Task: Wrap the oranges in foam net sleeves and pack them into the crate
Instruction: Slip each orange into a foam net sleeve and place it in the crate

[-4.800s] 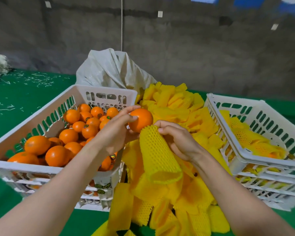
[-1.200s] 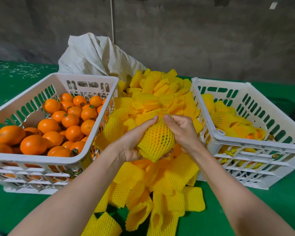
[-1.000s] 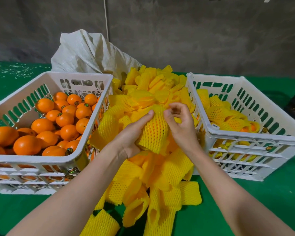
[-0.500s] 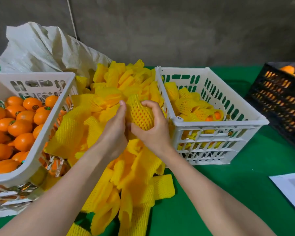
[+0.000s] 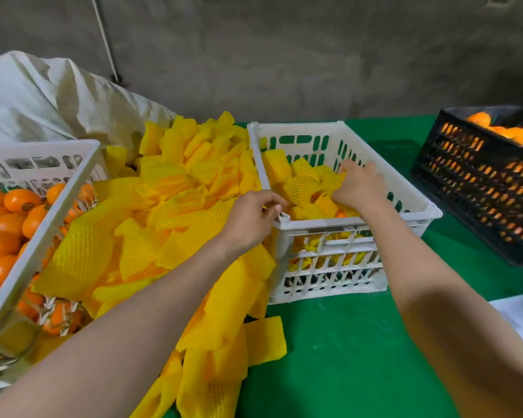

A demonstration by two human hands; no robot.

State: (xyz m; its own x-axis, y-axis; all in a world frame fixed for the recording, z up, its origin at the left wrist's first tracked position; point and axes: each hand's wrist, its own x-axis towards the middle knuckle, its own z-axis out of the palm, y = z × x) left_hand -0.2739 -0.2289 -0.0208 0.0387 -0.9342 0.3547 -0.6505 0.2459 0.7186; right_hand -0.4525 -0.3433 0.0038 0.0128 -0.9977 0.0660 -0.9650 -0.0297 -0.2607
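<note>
Oranges (image 5: 0, 236) without wrapping fill a white supply crate (image 5: 43, 145) well to the left of the left hand, with a pale sack (image 5: 43, 98) slumped behind it. Between that crate and the left hand lies a loose heap of yellow foam net sleeves (image 5: 175, 212), spilling down the green desk (image 5: 344, 342) beneath the forearm. The left hand (image 5: 251, 218) hovers just beside the near-left corner of the packing crate (image 5: 320, 222), fingers loosely curled with nothing plainly in them. To its right, the right hand (image 5: 360, 185) reaches down inside the crate, fingers buried among the wrapped oranges (image 5: 302, 185). Its back hides whether it grips one or merely rests on them. The step in hand looks like seating a sleeved orange. It should go into a gap beside its neighbours, with the sleeve kept pulled over the fruit, and be released only once it rests. The left hand could steady the crate's corner. Well to the right of the right hand stands a black crate (image 5: 480, 188) of more fruit.
</note>
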